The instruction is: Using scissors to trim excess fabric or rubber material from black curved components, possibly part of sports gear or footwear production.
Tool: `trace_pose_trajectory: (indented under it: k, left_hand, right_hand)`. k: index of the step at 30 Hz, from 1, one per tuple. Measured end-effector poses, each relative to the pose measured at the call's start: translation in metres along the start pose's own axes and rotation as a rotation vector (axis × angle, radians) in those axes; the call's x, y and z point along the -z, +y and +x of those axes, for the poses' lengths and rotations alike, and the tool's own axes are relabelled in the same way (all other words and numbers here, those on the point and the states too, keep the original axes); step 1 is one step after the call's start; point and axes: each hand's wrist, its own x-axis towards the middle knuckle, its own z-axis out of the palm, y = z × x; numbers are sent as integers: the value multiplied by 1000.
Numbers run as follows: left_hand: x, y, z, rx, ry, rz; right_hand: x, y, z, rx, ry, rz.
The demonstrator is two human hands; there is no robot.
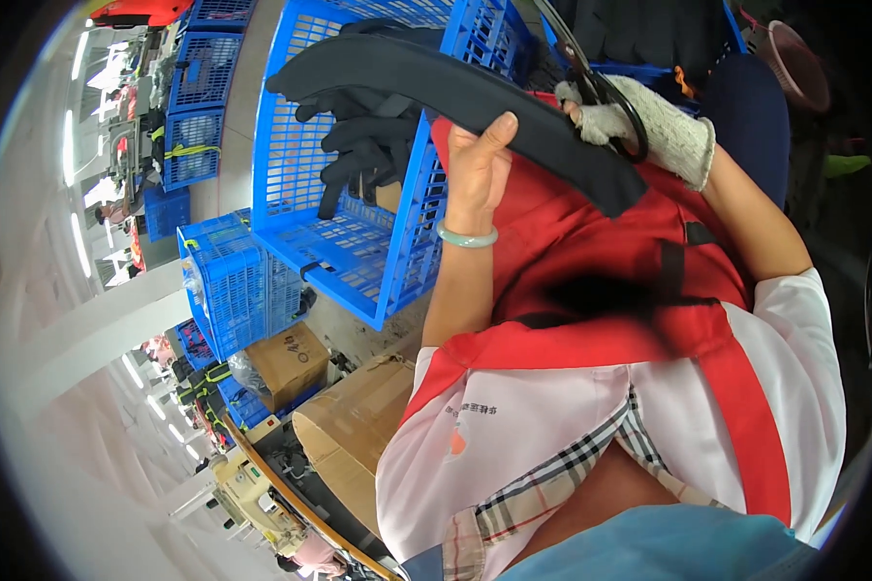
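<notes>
A long, curved dark strip (426, 73), soft-looking like padded fabric, stretches from over the blue basket to above my red apron (543, 218). My left hand (482, 160), bare with a pale green bangle at the wrist, pinches the strip's lower edge, thumb on top. In my right hand (639, 131), covered by a white knit glove with bare fingertips, is a pair of scissors (635, 124). Their black handle loops round the fingers and the blades point away, up past the strip. The strip's right end hangs just below the right hand; whether those fingers touch it, I cannot tell.
A blue plastic basket (383, 315) holding several dark strips (363, 145) stands open at the left. More dark pieces (630, 29) lie in a blue crate ahead. Cardboard boxes (354, 412), stacked blue crates (237, 281) and a sewing machine (242, 489) are at left; a pink basket (794, 63) is far right.
</notes>
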Motion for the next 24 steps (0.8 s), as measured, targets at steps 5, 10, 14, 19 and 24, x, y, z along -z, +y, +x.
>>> trace_pose_trajectory:
  k: [5, 10, 14, 19, 24]
  left_hand:
    - [18, 18, 15, -75, 33, 85]
    - [-11, -7, -5, -3, 65, 23]
    - [2, -4, -7, 32, 97, 17]
    - [18, 8, -8, -9, 84, 15]
    - [24, 5, -13, -5, 15, 31]
  right_hand:
    - [1, -12, 0, 157, 88, -348]
    - [-28, -14, 5, 217, 210, -198]
    - [-21, 4, 6, 179, 197, -86]
    - [-13, -10, -26, 9, 224, -884]
    - [-20, -15, -43, -95, 108, -890]
